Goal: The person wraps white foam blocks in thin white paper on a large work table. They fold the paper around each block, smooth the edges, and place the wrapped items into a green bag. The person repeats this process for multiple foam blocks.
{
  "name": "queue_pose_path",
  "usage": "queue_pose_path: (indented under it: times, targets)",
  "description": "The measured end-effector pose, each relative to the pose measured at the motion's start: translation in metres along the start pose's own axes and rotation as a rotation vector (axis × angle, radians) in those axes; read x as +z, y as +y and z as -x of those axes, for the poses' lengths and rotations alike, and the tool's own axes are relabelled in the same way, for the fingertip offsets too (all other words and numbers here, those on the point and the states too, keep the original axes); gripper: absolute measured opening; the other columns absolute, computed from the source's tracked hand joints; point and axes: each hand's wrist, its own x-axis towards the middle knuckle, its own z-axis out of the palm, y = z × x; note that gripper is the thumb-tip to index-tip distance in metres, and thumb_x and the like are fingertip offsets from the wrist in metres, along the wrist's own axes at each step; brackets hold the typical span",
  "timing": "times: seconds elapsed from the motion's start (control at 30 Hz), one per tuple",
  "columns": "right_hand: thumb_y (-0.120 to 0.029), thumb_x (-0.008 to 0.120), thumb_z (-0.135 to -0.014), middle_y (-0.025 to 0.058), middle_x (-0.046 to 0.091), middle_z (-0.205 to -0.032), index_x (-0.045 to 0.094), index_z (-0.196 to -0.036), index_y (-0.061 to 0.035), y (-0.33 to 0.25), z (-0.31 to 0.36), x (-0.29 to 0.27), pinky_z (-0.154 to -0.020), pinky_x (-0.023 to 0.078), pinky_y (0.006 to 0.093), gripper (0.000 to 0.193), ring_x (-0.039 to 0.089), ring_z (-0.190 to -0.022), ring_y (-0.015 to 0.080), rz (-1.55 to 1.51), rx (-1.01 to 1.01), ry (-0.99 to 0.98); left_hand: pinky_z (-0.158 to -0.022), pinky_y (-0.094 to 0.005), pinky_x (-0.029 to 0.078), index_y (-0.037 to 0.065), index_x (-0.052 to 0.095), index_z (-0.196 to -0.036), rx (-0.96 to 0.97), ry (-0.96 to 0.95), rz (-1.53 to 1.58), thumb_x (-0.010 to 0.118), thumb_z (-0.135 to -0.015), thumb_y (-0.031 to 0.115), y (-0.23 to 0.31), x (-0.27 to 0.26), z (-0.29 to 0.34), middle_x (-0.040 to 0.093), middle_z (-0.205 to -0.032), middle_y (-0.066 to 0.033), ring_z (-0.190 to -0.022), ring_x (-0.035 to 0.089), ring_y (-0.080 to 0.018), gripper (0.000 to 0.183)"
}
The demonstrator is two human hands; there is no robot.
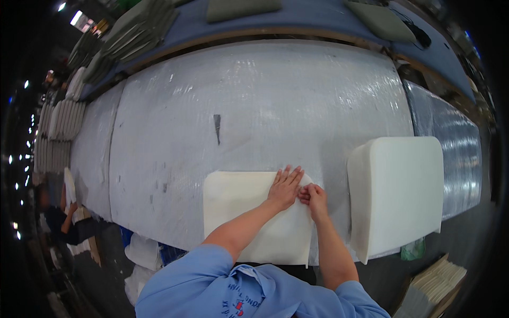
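Apparently for steadiness, a cream pad [233, 193] near the front of a table [254, 95] is pressed by the flat, ungripping left hand [285, 187]; at its far right corner the right hand [314, 199] is curled, though whether anything is pinched cannot be told. Alongside, a white pile [405, 191] is kept within reach. The tabletop is wrapped in glossy film; beyond, green pads [143, 29] are stacked.

Around the fingers [295, 174], a broad grey worktable [254, 106] under shiny plastic film. Beyond them, a blue-topped table [307, 21] with a brown edge. Far left of them, small white lights [26, 84] in gloom. Below them, rightward, dark grey floor [379, 275].
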Motion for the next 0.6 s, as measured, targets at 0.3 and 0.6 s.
queue_pose_path:
  times: [0.3,0.6]
  targets:
    - [-0.016,0.056,-0.105,0.0105,0.073,-0.109,0.067,-0.121,-0.0032,0.002,0.017,-0.016,-0.083,0.057,0.0377,0.024,0.071,-0.100,0.0254,0.732,-0.541,0.212,-0.127,-0.0618,0.008,0.016,0.027,-0.166,-0.061,0.054,-0.038,0.047,-0.106,0.043,-0.008,-0.013,0.008,0.021,-0.174,-0.0036,-0.160,0.014,-0.0363,0.068]
    - [-0.038,0.054,-0.104,0.0110,0.020,-0.174,0.027,-0.165,-0.0116,0.038,0.007,-0.001,-0.121,0.014,0.0708,0.072,0.012,-0.160,0.0416,1.506,-0.672,0.056,-0.128,-0.0610,0.007,0.016,0.024,-0.166,-0.052,0.022,-0.065,0.047,-0.105,0.044,-0.011,0.010,0.021,0.014,-0.175,-0.0083,-0.161,0.012,-0.0367,0.071]
